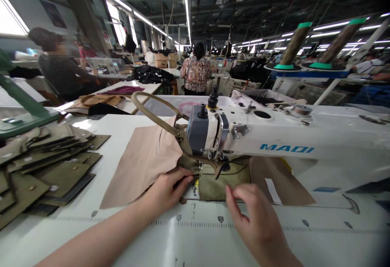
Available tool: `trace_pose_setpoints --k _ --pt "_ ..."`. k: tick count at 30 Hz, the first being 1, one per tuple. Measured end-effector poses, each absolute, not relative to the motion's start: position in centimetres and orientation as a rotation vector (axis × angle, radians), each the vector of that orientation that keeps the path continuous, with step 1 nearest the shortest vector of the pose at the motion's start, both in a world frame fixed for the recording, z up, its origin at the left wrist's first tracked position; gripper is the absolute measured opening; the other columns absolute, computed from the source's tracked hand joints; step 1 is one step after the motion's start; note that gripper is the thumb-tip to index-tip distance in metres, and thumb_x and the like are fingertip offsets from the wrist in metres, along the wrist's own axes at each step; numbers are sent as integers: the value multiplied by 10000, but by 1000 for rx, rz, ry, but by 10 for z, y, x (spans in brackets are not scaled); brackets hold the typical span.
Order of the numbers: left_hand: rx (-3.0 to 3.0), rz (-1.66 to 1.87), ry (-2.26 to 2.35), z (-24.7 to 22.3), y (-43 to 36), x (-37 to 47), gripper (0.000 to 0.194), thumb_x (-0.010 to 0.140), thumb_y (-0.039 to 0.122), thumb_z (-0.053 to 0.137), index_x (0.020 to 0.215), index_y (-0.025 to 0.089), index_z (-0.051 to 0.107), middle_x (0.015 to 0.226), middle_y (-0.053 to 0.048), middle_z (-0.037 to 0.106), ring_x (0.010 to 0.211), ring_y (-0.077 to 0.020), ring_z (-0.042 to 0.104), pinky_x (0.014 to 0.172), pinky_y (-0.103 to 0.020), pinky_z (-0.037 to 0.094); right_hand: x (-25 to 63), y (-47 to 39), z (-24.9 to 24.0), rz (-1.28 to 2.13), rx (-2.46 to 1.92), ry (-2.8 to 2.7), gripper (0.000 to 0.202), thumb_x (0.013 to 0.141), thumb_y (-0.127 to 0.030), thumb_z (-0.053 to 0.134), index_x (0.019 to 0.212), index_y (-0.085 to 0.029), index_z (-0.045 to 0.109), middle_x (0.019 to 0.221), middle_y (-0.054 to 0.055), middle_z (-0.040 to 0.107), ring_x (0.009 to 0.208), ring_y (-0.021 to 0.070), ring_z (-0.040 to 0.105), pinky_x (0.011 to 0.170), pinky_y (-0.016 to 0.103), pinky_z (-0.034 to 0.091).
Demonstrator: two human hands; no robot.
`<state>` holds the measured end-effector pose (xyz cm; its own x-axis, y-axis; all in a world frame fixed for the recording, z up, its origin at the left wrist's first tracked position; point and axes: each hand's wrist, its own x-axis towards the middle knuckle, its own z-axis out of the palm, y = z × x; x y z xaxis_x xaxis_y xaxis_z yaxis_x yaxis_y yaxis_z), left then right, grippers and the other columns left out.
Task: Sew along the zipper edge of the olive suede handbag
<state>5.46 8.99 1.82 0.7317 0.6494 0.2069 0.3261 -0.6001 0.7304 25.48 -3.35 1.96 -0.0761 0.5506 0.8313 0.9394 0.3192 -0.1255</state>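
A white MAQI sewing machine (283, 139) stretches across the table from the right, its head and needle at the middle. Under the presser foot lies an olive fabric piece (224, 181) joined to a beige lining panel (143, 161), with a tan strap (152, 115) looping up to the left. My left hand (167, 192) presses and pinches the fabric just left of the needle. My right hand (252, 216) rests with fingertips on the olive piece's near edge, right of the needle.
Stacked olive fabric pieces (39, 169) lie at the left. A green stand (21, 104) rises behind them. Thread cones (294, 44) stand at the back right. Other people sit at machines, one at the left (61, 72), one ahead (196, 72).
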Motion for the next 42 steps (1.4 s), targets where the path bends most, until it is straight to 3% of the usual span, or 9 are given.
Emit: trace_pose_setpoints --k 4,7,12,22,25,29,35,38,42 --pt "2519 562 505 19 91 50 274 1039 315 471 1163 175 671 1166 -102 697 1153 -231 665 995 -353 569 253 -22 -4 -281 -1595 -2015 159 989 -69 420 1050 -114 559 920 101 590 858 286 619 712 465 594" --pt "2836 424 349 18 92 48 371 1067 349 406 1314 170 618 1357 -143 633 1344 -306 542 1125 -522 468 258 -7 -18 -124 -1617 -2024 333 982 -58 385 1285 -65 523 1127 173 638 1143 381 590 892 620 575" --pt "3065 273 262 13 92 49 418 1084 359 344 1365 162 582 1384 -154 626 1316 -334 570 1071 -564 508 260 -2 -26 77 -1606 -1975 415 995 -85 313 1351 -77 526 1368 188 576 1267 362 543 1026 664 494" --pt "3088 206 92 16 96 52 369 1077 251 352 1364 123 544 1402 -208 591 1359 -360 518 1089 -559 490 264 -10 -21 107 -1586 -1947 376 1015 -139 376 1371 -131 497 1421 204 530 1276 352 545 971 637 538" --pt "3053 184 106 18 101 56 349 1062 200 389 1358 122 556 1393 -230 585 1369 -370 505 1097 -570 475 267 -4 -19 -40 -1537 -1960 376 1010 -129 408 1372 -151 508 1314 178 608 1229 335 581 979 591 545" --pt "3025 166 136 21 109 60 341 1049 240 460 1360 154 571 1402 -215 579 1380 -353 497 1135 -533 444 272 4 -17 -230 -1509 -1999 323 998 -136 436 1273 -166 602 935 101 681 998 309 664 954 583 547" --pt "3039 51 271 15 120 61 408 1009 224 550 1415 196 542 1476 -171 528 1333 -364 545 1101 -518 481 279 20 -24 -102 -1624 -2016 243 995 -172 430 1064 -166 663 1008 114 683 979 288 640 879 469 571" --pt "2886 74 351 17 121 60 411 1054 339 450 1414 165 546 1480 -176 527 1353 -336 530 1125 -495 464 282 26 -26 -106 -1662 -2027 209 955 -131 477 933 -184 678 968 89 706 920 272 643 800 398 579" --pt "2541 232 564 31 117 51 491 1060 362 312 1468 134 462 1480 -154 534 1349 -293 533 1140 -492 455 282 26 -27 -131 -1676 -2024 221 916 -90 494 931 -194 688 916 72 705 912 263 643 799 381 576"
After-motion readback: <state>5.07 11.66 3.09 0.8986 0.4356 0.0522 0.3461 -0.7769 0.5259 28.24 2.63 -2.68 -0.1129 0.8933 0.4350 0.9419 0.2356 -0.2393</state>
